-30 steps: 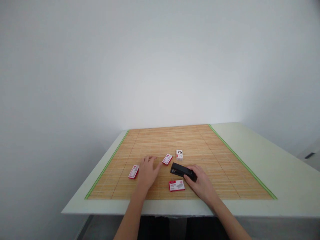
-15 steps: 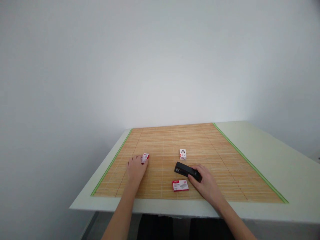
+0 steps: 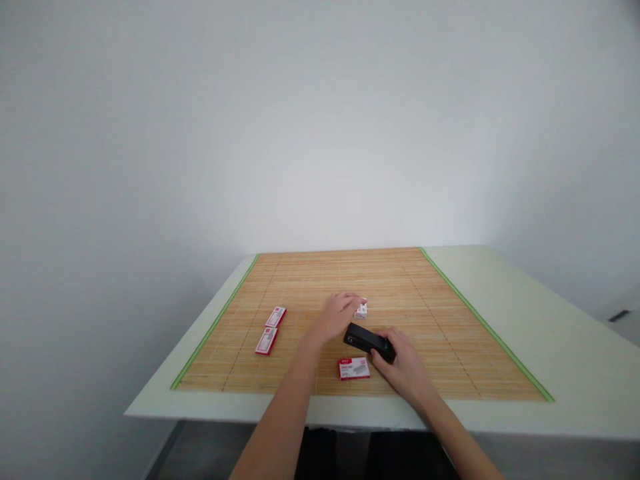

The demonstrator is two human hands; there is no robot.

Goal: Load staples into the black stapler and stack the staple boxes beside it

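In the head view my right hand (image 3: 403, 367) is closed around the rear end of a black stapler (image 3: 365, 337), which rests on the bamboo mat. My left hand (image 3: 336, 315) is over the mat, fingers stretched out and holding nothing. Its fingertips are at a small white box (image 3: 362, 312), partly covering it; whether they touch is unclear. Just below the stapler lies a red-and-white staple box (image 3: 354, 369). Two similar boxes, an upper staple box (image 3: 276, 317) and a lower staple box (image 3: 267, 341), lie end to end on the left.
The bamboo mat (image 3: 305, 273) with green edging covers much of a white table (image 3: 505, 293). A pale wall (image 3: 320, 133) rises behind the table. The table's front edge runs just below my forearms.
My left hand has left the staple box on the left and moved right to the white box, uncovering two boxes lying end to end. My right hand stays on the stapler.
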